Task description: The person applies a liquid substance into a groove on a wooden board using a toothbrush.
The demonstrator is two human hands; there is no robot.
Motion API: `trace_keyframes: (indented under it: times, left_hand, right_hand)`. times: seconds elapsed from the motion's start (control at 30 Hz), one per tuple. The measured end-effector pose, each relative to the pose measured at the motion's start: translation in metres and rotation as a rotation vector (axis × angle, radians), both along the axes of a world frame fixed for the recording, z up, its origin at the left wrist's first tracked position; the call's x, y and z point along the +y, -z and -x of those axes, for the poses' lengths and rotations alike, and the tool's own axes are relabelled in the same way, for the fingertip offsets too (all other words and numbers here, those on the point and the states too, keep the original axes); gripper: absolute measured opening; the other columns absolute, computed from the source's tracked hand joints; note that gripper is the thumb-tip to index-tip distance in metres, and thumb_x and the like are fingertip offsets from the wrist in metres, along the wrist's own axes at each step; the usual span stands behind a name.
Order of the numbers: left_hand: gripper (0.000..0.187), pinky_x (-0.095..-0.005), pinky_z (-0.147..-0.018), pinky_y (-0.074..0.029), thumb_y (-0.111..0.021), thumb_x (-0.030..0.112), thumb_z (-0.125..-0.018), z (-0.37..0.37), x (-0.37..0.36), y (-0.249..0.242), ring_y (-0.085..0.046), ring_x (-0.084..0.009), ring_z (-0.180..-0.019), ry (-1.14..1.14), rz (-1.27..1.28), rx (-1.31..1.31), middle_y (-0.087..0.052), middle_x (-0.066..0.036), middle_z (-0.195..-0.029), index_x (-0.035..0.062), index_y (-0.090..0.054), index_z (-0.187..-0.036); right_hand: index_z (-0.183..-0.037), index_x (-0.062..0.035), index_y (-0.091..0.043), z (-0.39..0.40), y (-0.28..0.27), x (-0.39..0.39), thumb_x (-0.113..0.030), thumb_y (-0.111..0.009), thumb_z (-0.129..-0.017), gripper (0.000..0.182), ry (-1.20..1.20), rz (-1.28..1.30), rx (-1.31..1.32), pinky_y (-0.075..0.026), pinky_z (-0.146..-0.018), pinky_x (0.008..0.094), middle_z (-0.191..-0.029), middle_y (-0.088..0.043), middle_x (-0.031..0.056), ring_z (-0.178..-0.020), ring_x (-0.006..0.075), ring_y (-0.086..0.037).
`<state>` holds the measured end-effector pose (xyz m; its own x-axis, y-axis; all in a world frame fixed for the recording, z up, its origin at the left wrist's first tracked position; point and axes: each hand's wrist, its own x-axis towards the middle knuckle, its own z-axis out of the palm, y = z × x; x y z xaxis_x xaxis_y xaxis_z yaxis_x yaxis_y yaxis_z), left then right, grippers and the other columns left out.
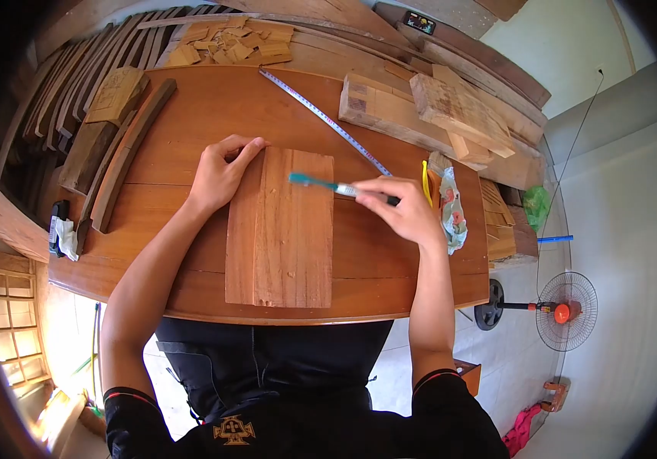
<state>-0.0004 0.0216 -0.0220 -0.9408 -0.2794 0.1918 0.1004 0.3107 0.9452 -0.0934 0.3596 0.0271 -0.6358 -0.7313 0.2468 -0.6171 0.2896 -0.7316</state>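
A flat wooden board (pixel 282 229) lies on the brown table (pixel 190 122) in front of me, made of two joined planks. My left hand (pixel 221 172) rests on the board's far left corner, fingers curled over its edge. My right hand (pixel 403 210) grips a teal-handled brush or pen (pixel 321 183), its tip pointing left over the board's far end.
A steel tape measure (pixel 328 122) stretches diagonally across the table. Wood blocks (pixel 435 111) are stacked at the far right, curved wooden pieces (pixel 125 153) at the left, small offcuts (pixel 229 46) at the back. A yellow tool (pixel 425 182) and a patterned cloth (pixel 452 210) lie by my right hand. A fan (pixel 565 310) stands on the floor.
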Motion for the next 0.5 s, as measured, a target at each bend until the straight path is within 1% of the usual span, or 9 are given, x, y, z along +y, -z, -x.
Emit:
trace_keyframes:
  times: [0.1, 0.13, 0.17, 0.23, 0.33, 0.43, 0.5]
  left_hand:
    - [0.036, -0.0326, -0.093, -0.056, -0.068, 0.033, -0.111, 0.001, -0.002, 0.002, -0.071, -0.0149, -0.100, -0.016, -0.010, -0.015, -0.079, -0.011, -0.110, 0.0002, -0.081, -0.117]
    - [0.036, -0.0327, -0.092, -0.056, -0.067, 0.033, -0.111, 0.001, -0.001, 0.003, -0.071, -0.0148, -0.100, -0.017, -0.014, -0.025, -0.079, -0.011, -0.109, 0.0003, -0.081, -0.117]
    - [0.035, -0.0326, -0.092, -0.056, -0.068, 0.033, -0.111, 0.000, -0.002, 0.003, -0.071, -0.0147, -0.100, -0.017, -0.001, -0.026, -0.079, -0.011, -0.109, 0.0004, -0.081, -0.117]
    - [0.035, -0.0324, -0.092, -0.056, -0.068, 0.033, -0.111, -0.001, 0.000, -0.002, -0.071, -0.0145, -0.100, -0.016, 0.020, -0.022, -0.080, -0.011, -0.107, 0.0006, -0.081, -0.117]
    - [0.035, -0.0322, -0.090, -0.056, -0.069, 0.033, -0.110, 0.001, 0.000, 0.002, -0.071, -0.0145, -0.098, -0.014, 0.011, 0.026, -0.080, -0.010, -0.105, 0.0007, -0.081, -0.117]
    - [0.036, -0.0323, -0.090, -0.056, -0.069, 0.034, -0.110, 0.002, -0.003, 0.005, -0.072, -0.0147, -0.099, -0.022, 0.020, -0.008, -0.080, -0.011, -0.105, 0.0007, -0.081, -0.117]
    - [0.036, -0.0322, -0.090, -0.056, -0.069, 0.034, -0.110, 0.003, -0.002, 0.004, -0.071, -0.0147, -0.098, -0.032, 0.000, -0.017, -0.080, -0.011, -0.105, 0.0009, -0.081, -0.117]
  right_hand:
    - [-0.119, -0.0024, -0.082, 0.000, -0.018, 0.008, -0.013, -0.081, -0.099, 0.023, -0.074, -0.144, -0.097, -0.052, -0.078, 0.0309, -0.097, -0.079, 0.0074, -0.085, 0.0128, -0.067]
    - [-0.116, -0.0021, -0.083, 0.000, -0.022, 0.012, -0.013, -0.080, -0.099, 0.020, -0.035, -0.153, -0.131, -0.053, -0.080, 0.0317, -0.096, -0.079, 0.0073, -0.087, 0.0142, -0.068]
    - [-0.119, -0.0021, -0.083, 0.005, -0.013, 0.018, -0.014, -0.080, -0.100, 0.022, 0.018, -0.112, -0.116, -0.052, -0.079, 0.0304, -0.093, -0.077, 0.0066, -0.087, 0.0140, -0.068]
    - [-0.117, -0.0036, -0.083, 0.011, -0.008, 0.012, -0.019, -0.081, -0.099, 0.024, 0.175, -0.086, -0.050, -0.055, -0.077, 0.0313, -0.097, -0.080, 0.0094, -0.085, 0.0172, -0.073]
    - [-0.116, -0.0033, -0.082, -0.002, -0.007, -0.006, -0.020, -0.081, -0.099, 0.024, 0.239, -0.058, 0.019, -0.054, -0.076, 0.0304, -0.098, -0.080, 0.0096, -0.083, 0.0157, -0.072]
    - [-0.116, -0.0028, -0.082, -0.002, -0.009, -0.001, -0.020, -0.082, -0.099, 0.024, 0.135, -0.139, -0.089, -0.054, -0.074, 0.0294, -0.098, -0.080, 0.0078, -0.081, 0.0140, -0.071]
    - [-0.116, -0.0009, -0.081, 0.007, -0.010, 0.014, -0.020, -0.081, -0.100, 0.025, 0.161, -0.106, -0.087, -0.054, -0.076, 0.0284, -0.098, -0.081, 0.0077, -0.082, 0.0136, -0.071]
